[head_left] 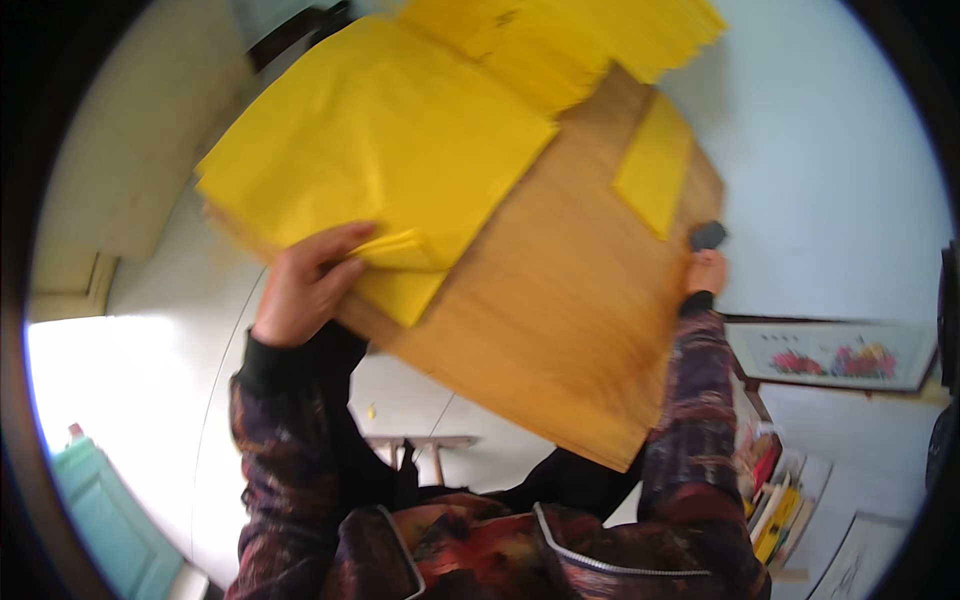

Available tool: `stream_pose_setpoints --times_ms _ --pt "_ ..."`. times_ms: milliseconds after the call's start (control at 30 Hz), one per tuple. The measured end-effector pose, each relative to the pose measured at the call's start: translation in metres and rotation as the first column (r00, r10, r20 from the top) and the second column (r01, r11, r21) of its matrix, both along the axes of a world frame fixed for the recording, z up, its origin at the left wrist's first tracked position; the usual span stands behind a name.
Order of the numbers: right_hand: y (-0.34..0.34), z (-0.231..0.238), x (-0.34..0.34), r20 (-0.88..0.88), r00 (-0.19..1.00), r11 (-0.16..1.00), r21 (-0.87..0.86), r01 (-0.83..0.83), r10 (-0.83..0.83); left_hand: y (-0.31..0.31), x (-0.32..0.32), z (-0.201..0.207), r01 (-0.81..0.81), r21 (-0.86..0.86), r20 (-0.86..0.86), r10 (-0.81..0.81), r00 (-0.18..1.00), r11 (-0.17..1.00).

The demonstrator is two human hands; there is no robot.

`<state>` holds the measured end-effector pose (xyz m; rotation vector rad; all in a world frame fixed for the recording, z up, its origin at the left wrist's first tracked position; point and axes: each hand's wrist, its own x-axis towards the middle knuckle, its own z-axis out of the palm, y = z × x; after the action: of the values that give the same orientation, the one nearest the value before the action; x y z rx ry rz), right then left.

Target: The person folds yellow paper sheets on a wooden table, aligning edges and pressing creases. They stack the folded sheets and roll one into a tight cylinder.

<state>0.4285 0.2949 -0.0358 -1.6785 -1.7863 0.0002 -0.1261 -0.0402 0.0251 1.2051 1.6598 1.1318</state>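
- Tabletop [540,310], tan wood grain, one. Bears all yellow stock listed below.
- Yellow sheet stack [380,130], one. Lies at the left of the tabletop, out to the near edge. Presumably paper: light singly, weightier as a block; limp, quick to crease or tear, inclined to slide layer on layer. Best taken by a loose corner, thumb above and fingers beneath; for the whole block, by two opposite sides.
- Yellow sheet pile [590,40], one. Set at the far edge of the tabletop, margins uneven. Likely to fan apart unless squared and gripped from both sides.
- Narrow yellow strip [655,165], one. Near the right edge, toward the far corner. Probably light and flexible.
- Left hand [305,280], one. Pinching, thumb against fingers, a folded flap [400,250] of the top sheet.
- Right hand [706,272], one. At the right edge, fingers curled on a dark grey lump [708,236]; blurred, kind and hardness unclear.
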Motion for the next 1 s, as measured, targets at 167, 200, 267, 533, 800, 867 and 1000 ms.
stream_pose_setpoints --times_ms 167,200,267,533,800,867,1000 --pt "0.001 0.020 0.008 0.593 0.797 0.994 0.065 0.089 -0.110 0.000 0.002 0.002 -0.015 0.003 0.109 0.015 0.994 1.000" --pt "-0.001 0.028 0.003 0.561 0.824 0.995 -0.005 0.102 -0.082 0.001 0.002 0.003 -0.019 0.003 0.126 0.019 0.992 1.000" --pt "-0.021 0.039 -0.019 0.377 0.925 0.995 -0.055 0.080 -0.053 0.002 0.002 0.004 -0.014 0.014 0.165 0.012 0.986 1.000" --pt "-0.240 0.072 -0.244 0.057 0.780 0.780 -0.122 -0.614 0.623 0.005 0.001 -0.014 -0.049 0.153 0.113 0.032 0.993 0.987" --pt "-0.297 0.084 -0.370 0.211 0.589 0.623 -0.169 -0.764 0.780 0.006 0.001 -0.018 -0.057 0.198 0.015 0.055 0.998 0.979" --pt "-0.296 0.082 -0.368 0.252 0.583 0.624 -0.129 -0.771 0.773 0.005 0.003 -0.019 -0.064 0.203 0.011 0.064 0.998 0.977" --pt "-0.291 0.080 -0.364 0.129 0.628 0.641 -0.179 -0.747 0.768 0.006 0.003 -0.019 -0.054 0.182 0.002 0.054 0.999 0.982"
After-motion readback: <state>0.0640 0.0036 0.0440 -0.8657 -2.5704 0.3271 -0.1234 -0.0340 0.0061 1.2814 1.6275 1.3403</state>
